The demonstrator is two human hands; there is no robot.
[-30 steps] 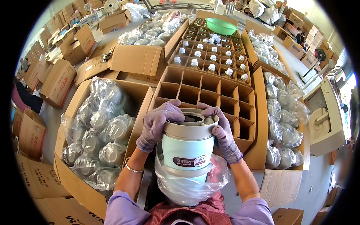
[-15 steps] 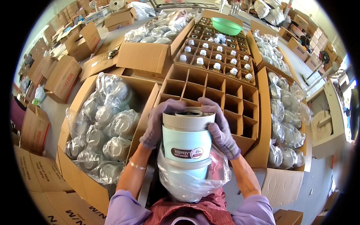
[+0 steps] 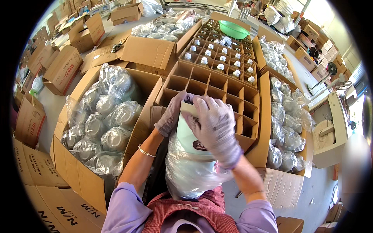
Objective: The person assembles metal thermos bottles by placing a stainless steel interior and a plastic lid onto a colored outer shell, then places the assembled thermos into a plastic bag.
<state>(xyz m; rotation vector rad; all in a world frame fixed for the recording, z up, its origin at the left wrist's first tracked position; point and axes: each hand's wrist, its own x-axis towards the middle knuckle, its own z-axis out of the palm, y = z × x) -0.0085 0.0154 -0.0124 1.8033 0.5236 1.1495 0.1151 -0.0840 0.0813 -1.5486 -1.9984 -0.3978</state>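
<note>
A light-blue vacuum flask body [image 3: 185, 134] with a grey upper rim stands upright in front of my apron, a dark oval label on its side. A clear plastic bag [image 3: 182, 176] is bunched around its lower part. My gloved left hand [image 3: 170, 118] is closed on the left side of the rim. Over the top and right side bends my gloved right hand [image 3: 218, 126], its fingers curled on the rim and covering most of the opening. Whether the fingertips hold something small at the top is hidden.
Just beyond is a divided carton [image 3: 210, 79] with bare compartments; behind it, a carton holds white-capped bottles [image 3: 220, 66]. A green basin [image 3: 234, 29] sits farther back. Open cartons of bagged grey-topped flasks flank me, left [image 3: 95, 126] and right [image 3: 285, 128].
My right hand has moved from the flask's right side up over its top, curling onto the rim. The flask has tilted slightly, and my left hand stays at its left side.
</note>
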